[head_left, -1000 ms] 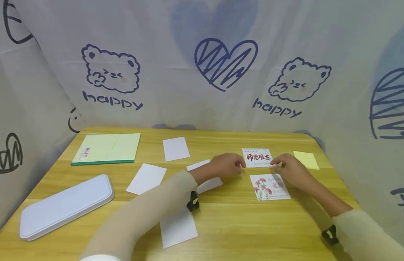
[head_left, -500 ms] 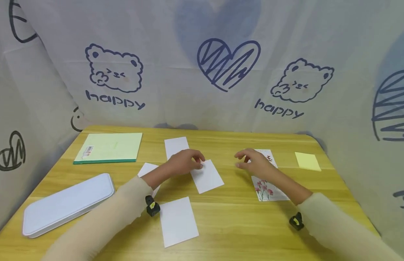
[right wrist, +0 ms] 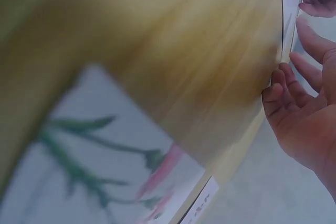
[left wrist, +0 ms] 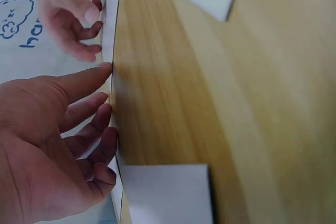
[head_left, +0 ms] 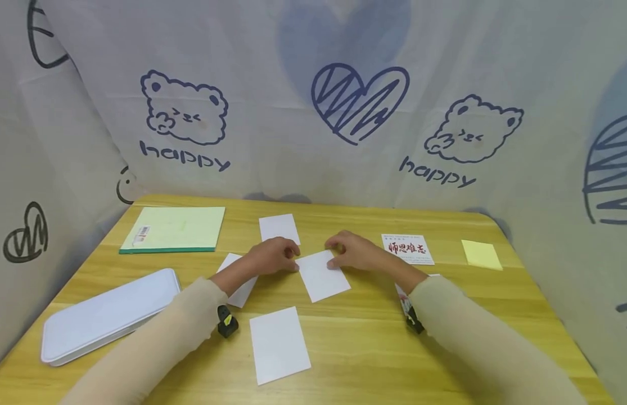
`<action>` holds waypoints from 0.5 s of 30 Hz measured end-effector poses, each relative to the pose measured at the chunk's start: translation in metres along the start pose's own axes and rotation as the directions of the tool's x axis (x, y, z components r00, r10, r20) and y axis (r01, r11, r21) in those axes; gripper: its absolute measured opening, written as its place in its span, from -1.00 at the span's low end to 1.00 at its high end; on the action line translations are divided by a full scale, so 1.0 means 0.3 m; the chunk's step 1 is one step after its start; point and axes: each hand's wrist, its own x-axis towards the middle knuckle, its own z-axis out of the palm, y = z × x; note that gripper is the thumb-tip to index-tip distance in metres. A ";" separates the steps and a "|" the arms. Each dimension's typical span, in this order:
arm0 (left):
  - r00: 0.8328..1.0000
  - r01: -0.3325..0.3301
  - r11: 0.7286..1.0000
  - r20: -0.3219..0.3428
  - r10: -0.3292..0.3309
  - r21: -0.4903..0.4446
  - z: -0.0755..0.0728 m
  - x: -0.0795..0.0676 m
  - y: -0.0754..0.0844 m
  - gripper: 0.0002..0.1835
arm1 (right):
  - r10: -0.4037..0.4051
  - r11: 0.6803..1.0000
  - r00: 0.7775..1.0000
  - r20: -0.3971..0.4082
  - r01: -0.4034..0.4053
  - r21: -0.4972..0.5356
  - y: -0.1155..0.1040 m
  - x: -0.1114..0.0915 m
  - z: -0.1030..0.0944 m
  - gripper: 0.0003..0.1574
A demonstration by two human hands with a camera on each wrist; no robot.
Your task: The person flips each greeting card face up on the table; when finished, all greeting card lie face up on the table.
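Note:
A blank white card [head_left: 320, 281] lies on the wooden table between both hands. The left hand [head_left: 270, 256] is at its far left corner, thumb tip right by the edge and the other fingers loosely bent. At the far right corner, the right hand [head_left: 359, 251] has its thumb over the card's edge and its index finger just beyond. In the right wrist view that hand's fingers [right wrist: 286, 85] are relaxed, thumb apart from them. The left wrist view shows a gap between thumb and fingers [left wrist: 100, 121] too. Another white card [head_left: 239, 284] is partly hidden under the left wrist.
More blank cards lie behind [head_left: 279, 228] and in front [head_left: 280, 346]. To the right are a red-lettered card [head_left: 408, 249], a flower-printed card [right wrist: 105, 156] largely hidden by the right sleeve, and yellow sticky notes [head_left: 481, 255]. A pale green notebook [head_left: 176, 228] and white case [head_left: 111, 315] stand left.
Both hands have left the printed cards and moved left to the blank card in the middle. The red-lettered card shows again, while the right sleeve now covers most of the flower card.

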 end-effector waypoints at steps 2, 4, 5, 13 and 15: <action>1.000 -0.003 1.000 0.004 0.003 0.014 0.007 0.006 0.004 -0.66 | 0.004 0.999 1.000 0.015 -0.003 -0.036 0.001 0.017 0.004 -0.41; 1.000 -0.002 1.000 0.006 0.002 0.025 0.011 0.010 0.012 -0.69 | 0.014 0.997 1.000 0.021 -0.012 -0.073 0.000 0.028 0.006 -0.46; 1.000 -0.002 1.000 0.007 0.002 0.029 0.012 0.010 0.017 -0.70 | 0.021 0.996 1.000 0.023 -0.019 -0.087 0.000 0.032 0.006 -0.48; 1.000 0.016 1.000 0.013 -0.016 0.012 0.006 0.007 0.042 -0.69 | 0.064 0.994 0.998 0.025 -0.062 -0.092 -0.010 0.029 0.004 -0.47; 1.000 0.009 1.000 0.013 -0.009 0.000 0.004 0.007 0.044 -0.70 | 0.064 0.994 0.998 0.007 -0.063 -0.087 -0.010 0.026 0.007 -0.47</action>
